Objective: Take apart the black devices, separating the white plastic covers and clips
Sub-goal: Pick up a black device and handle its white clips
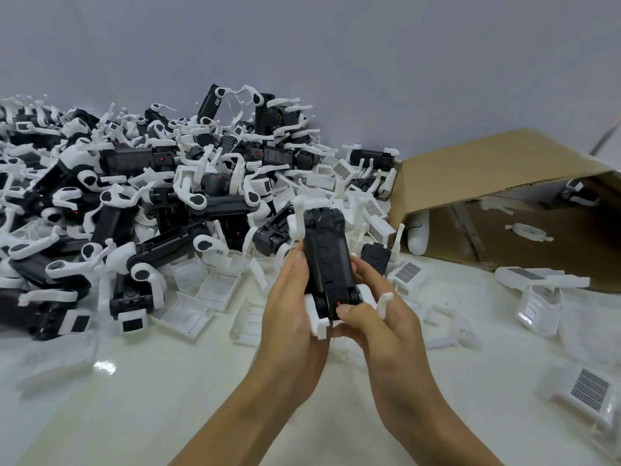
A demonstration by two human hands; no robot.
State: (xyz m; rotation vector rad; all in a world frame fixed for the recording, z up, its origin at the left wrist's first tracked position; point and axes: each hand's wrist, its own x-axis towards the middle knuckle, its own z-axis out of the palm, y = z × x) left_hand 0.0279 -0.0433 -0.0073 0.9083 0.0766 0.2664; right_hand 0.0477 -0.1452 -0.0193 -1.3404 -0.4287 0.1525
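Both hands, left hand (290,307) and right hand (376,317), curl tightly round one black device (331,260) with white clips (319,321), held above the white table (168,381), near the heap's (134,196) right edge.

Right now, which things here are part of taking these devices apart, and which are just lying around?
In the job:
left hand and right hand gripping the black device
its white clips
pile of devices still to strip
removed covers

Lying about:
cardboard box
white table
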